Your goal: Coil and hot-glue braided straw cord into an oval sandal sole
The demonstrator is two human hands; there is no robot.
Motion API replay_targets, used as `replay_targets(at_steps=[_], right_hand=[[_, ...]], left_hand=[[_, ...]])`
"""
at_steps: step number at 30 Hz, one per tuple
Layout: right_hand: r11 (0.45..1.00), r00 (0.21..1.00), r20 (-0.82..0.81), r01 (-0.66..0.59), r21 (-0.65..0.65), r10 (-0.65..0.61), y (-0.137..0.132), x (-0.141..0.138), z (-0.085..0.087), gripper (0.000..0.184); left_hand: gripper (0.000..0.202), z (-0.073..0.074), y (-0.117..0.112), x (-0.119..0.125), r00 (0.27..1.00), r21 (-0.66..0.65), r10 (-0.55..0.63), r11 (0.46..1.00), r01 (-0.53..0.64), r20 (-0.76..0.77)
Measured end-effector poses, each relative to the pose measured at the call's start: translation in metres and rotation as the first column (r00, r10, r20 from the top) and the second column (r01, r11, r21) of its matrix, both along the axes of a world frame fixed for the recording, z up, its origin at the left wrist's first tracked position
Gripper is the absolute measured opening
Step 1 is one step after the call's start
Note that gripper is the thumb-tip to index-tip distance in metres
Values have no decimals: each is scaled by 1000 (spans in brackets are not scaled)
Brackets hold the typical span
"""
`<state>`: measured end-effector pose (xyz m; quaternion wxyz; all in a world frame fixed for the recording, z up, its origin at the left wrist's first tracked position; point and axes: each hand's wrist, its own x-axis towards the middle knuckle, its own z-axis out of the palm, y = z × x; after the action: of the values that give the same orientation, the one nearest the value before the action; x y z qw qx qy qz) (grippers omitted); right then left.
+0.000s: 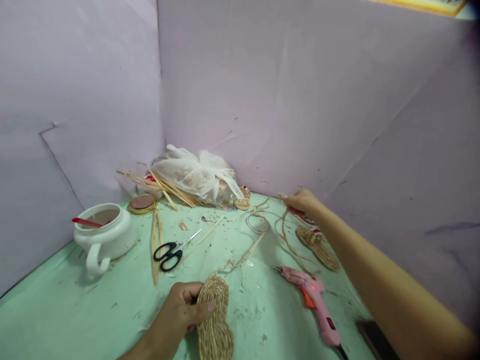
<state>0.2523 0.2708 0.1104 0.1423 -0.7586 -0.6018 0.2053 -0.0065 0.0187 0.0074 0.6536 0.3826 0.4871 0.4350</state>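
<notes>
My left hand [179, 312] grips the top edge of a flat sole-shaped mat [215, 320] of coiled straw braid, held against the green table [75, 310]. A loose braid [258, 232] runs from the mat across the table toward my right hand [302, 201]. That hand is stretched out near the back wall, its fingers closed round the far end of the braid. A second woven straw piece [318, 247] lies under my right forearm. A pink glue gun [314, 302] lies between my arms, with a small red light showing.
Black-handled scissors [171, 253] lie left of centre. A white pot [104, 236] with a red stick stands at the left, and a round tin lid [142, 203] lies behind it. A white plastic bag [198, 175] and straw strips [161, 187] fill the back corner. Purple paper walls close in.
</notes>
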Motion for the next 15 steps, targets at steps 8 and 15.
replay_targets(at_steps=[8,15], right_hand=[[943,997,-54,-28,330,49,-23,-19,21,49],[980,991,103,-107,165,91,-176,2,-32,23]], left_hand=[[34,9,0,0,998,-21,62,998,-62,14],[30,9,-3,1,996,-27,-13,1000,16,90]])
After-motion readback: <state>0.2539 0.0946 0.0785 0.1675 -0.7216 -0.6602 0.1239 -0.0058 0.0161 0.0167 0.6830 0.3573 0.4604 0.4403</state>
